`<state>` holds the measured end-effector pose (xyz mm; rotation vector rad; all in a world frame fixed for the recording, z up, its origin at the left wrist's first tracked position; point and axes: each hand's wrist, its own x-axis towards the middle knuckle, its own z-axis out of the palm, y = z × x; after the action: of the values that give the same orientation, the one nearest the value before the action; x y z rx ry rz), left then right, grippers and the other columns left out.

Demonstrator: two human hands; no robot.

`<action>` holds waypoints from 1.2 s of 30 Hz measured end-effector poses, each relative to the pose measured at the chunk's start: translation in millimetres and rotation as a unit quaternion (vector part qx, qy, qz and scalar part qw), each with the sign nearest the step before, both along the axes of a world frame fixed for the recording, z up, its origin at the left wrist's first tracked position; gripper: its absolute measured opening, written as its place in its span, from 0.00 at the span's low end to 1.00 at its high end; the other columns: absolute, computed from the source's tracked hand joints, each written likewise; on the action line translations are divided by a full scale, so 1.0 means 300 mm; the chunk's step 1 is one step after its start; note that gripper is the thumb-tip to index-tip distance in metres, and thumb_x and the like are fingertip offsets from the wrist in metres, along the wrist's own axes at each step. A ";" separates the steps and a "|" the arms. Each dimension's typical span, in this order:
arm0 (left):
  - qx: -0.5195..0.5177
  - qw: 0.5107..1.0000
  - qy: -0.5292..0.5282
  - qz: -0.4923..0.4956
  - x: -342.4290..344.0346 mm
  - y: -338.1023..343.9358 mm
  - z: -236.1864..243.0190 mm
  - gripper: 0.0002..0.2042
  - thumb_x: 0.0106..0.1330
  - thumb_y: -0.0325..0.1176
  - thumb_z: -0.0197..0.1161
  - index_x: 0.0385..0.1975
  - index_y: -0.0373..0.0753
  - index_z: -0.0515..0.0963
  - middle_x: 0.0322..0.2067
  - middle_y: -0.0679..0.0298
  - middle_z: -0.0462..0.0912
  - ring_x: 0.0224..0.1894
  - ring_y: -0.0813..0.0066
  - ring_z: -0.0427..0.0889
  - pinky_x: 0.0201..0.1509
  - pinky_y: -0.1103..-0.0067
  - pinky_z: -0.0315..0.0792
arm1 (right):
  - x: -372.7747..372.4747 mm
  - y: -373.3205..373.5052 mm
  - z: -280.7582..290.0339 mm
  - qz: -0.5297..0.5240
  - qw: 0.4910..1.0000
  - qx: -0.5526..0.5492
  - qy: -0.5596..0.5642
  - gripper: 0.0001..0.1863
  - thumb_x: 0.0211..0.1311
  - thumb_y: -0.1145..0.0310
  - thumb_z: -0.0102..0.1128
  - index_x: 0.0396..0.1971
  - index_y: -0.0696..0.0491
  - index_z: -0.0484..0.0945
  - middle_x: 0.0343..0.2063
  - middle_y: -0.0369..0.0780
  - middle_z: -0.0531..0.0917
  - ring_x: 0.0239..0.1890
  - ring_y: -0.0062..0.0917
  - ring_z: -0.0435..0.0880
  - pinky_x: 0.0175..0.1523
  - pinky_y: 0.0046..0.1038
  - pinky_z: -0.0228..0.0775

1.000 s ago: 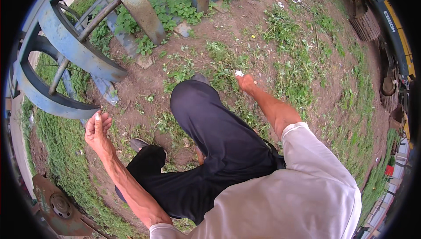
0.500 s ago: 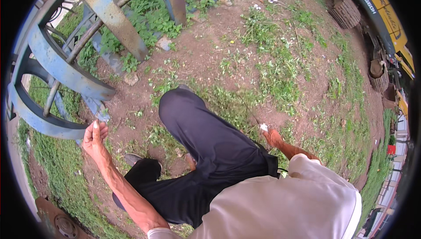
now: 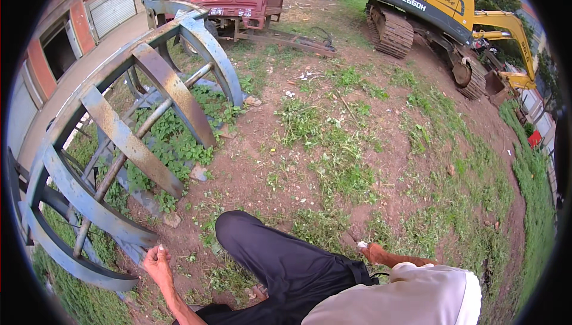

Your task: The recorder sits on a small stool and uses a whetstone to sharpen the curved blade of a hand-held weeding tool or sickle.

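Though near the blue rib edge (image 3: 128, 228), curled left hand (image 3: 157, 263) apart from right hand (image 3: 373, 254), latter's grip unclear, open ground (image 3: 250, 170) ahead

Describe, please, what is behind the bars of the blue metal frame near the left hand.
Through the blue metal frame, green leafy plants are visible. Whatever its wide curved bars and the plants cover cannot be seen.
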<state>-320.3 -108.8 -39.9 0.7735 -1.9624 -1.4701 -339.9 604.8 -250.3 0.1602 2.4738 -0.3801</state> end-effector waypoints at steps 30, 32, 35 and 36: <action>-0.211 0.950 -0.229 -0.034 0.175 0.021 -0.076 0.10 0.58 0.31 0.64 0.29 0.27 0.82 0.20 0.52 0.82 0.25 0.65 0.83 0.33 0.70 0.74 | -0.479 -0.288 0.201 -0.115 0.978 -0.020 0.171 0.20 0.54 0.59 0.54 0.21 0.63 0.80 0.24 0.53 0.83 0.34 0.45 0.85 0.39 0.39 0.77; -0.245 0.937 -0.245 -0.034 0.170 -0.004 -0.106 0.10 0.56 0.31 0.65 0.30 0.28 0.83 0.22 0.48 0.83 0.27 0.61 0.84 0.35 0.69 0.75 | -0.476 -0.262 0.234 -0.116 0.985 -0.096 0.086 0.20 0.52 0.59 0.57 0.20 0.64 0.80 0.22 0.52 0.83 0.33 0.44 0.85 0.39 0.38 0.78; -0.264 0.920 -0.281 -0.067 0.153 0.036 -0.106 0.11 0.55 0.31 0.66 0.32 0.29 0.83 0.24 0.46 0.84 0.30 0.57 0.85 0.39 0.68 0.76 | -0.451 -0.333 0.354 -0.189 0.971 -0.104 0.105 0.20 0.50 0.58 0.59 0.20 0.64 0.80 0.21 0.51 0.83 0.31 0.44 0.86 0.39 0.37 0.78; -0.263 0.920 -0.281 -0.070 0.128 0.066 -0.107 0.11 0.55 0.31 0.66 0.32 0.29 0.83 0.24 0.46 0.84 0.30 0.57 0.85 0.39 0.68 0.76 | -0.456 -0.325 0.348 -0.191 0.971 -0.102 0.105 0.20 0.50 0.58 0.59 0.20 0.64 0.80 0.21 0.51 0.83 0.31 0.44 0.86 0.39 0.37 0.78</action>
<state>-281.8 -88.9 -72.0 0.8760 -2.7267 -0.7452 -476.8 507.3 -145.8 0.5390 2.5842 -0.8508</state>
